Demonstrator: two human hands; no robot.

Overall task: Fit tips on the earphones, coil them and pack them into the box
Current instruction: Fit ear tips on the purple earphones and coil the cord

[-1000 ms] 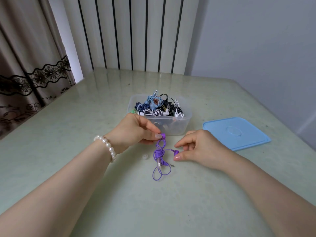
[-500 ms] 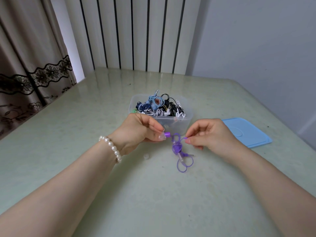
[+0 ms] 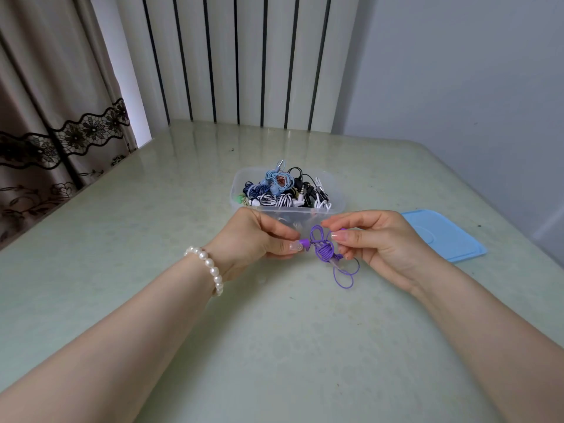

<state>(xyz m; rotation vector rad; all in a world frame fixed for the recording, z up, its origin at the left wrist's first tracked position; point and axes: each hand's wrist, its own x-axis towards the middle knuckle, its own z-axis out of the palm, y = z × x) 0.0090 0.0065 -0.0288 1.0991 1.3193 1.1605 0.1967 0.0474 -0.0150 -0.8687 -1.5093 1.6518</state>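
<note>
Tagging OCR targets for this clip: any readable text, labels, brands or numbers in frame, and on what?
None readable.
Blue lid: a raised round mark, no legible letters.
Clear box: no label visible.
Purple earphones, held between the left hand and the right hand: no print visible.
Curtain: lace flower pattern only, no text.

Coiled purple earphones point(image 3: 326, 251) hang above the bench just before the clear box point(image 3: 335, 206) heaped with coiled earphones, loose loops dangling below.
</note>
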